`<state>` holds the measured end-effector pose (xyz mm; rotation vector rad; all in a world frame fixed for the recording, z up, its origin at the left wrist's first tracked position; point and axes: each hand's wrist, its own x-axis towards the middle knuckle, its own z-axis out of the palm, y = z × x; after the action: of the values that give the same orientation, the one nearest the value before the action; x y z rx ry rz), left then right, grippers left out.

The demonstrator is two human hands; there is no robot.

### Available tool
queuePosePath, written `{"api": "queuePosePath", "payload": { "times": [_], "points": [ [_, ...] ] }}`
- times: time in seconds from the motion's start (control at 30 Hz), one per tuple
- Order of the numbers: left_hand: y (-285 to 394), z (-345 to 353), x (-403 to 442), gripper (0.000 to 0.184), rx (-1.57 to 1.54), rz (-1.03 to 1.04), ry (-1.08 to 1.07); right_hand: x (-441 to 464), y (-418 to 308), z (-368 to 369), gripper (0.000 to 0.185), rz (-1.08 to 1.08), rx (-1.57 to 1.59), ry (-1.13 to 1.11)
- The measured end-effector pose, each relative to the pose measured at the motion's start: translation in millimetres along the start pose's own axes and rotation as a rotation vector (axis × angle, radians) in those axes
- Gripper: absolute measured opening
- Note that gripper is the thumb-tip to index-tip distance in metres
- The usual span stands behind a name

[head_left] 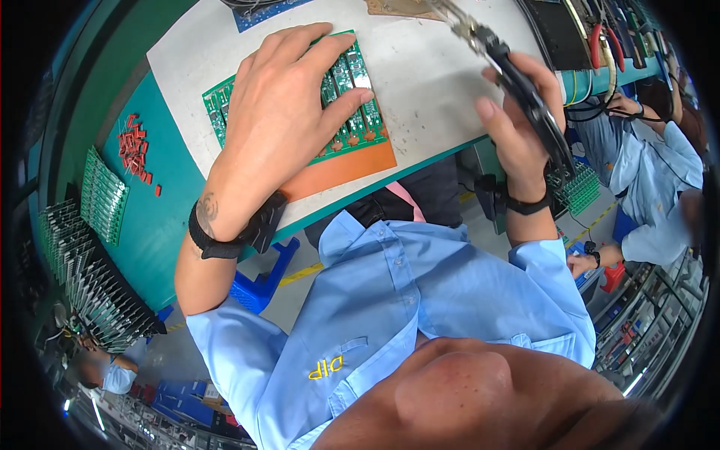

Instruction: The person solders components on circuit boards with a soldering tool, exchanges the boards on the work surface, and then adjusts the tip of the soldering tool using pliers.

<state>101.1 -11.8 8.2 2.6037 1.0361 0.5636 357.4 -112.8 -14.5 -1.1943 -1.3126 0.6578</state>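
My left hand [281,112] lies palm down with spread fingers over a green circuit board [367,112], hiding its middle. Its fingertips rest near the far edge and the thumb lies across the board. Beneath the board an orange-brown sheet [341,171] shows along the near side. Raised to the right of the board, my right hand [525,127] is closed round a black-handled tool [525,90] with a blurred metal tip pointing up and left. The tool does not touch the board.
Red parts [133,150] lie loose on the green tabletop [161,217] at left, beside another green board [103,196] and a rack of upright boards [94,281]. Red-handled pliers [597,46] are at upper right. A blue-sleeved co-worker [637,161] is beyond, at right.
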Motion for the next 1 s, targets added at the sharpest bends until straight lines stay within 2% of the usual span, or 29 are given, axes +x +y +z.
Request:
{"api": "queuePosePath", "payload": {
  "times": [0.1,0.2,0.37,0.47,1.0],
  "points": [
    [-1.2,1.4,0.6,0.05,0.001,0.012,0.006,-14.5,-15.4,-8.1,0.047,-0.053,-0.033,-0.047],
    [-1.3,-0.4,-0.6,0.051,0.111,0.069,0.047,-19.1,-18.8,-12.5,0.042,-0.095,-0.04,-0.294],
    [1.1,-6.5,-0.7,0.051,0.111,0.056,0.066,-19.9,-19.1,2.6,0.038,-0.067,-0.012,-0.248],
    [-4.8,-11.2,-2.2,0.051,0.055,0.039,-0.026,-20.0,-18.6,7.1,0.038,-0.063,-0.034,-0.254],
    [-4.9,-9.2,-3.2,0.05,0.067,0.018,-0.021,-14.8,-13.4,14.8,0.038,-0.01,-0.066,-0.264]
  ]
}}
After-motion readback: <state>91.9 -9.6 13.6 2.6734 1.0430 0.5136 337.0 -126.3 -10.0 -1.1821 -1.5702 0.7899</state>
